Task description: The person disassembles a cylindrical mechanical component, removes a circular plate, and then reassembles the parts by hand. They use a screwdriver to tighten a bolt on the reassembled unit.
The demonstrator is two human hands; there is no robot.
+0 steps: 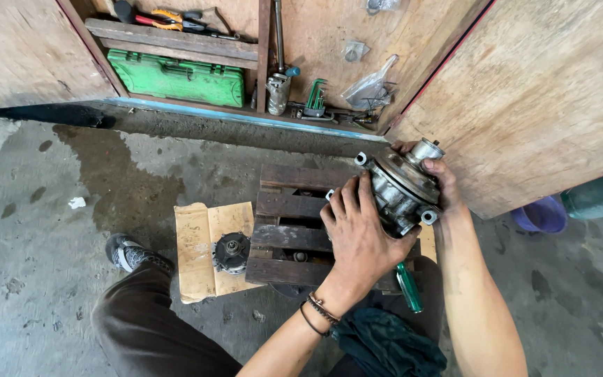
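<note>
A round black metal part [232,253] lies on a sheet of cardboard [197,237], likely to keep it off the wet concrete floor [43,230]; just right, a dark wooden pallet [284,230] serves as a low bench; the left hand [361,234] wraps closed round the grey metal housing [400,188], steadying it tilted above the pallet's right edge; the right hand [441,183] grips its far side by the shaft end; a green-handled tool [408,286] lies below.
</note>
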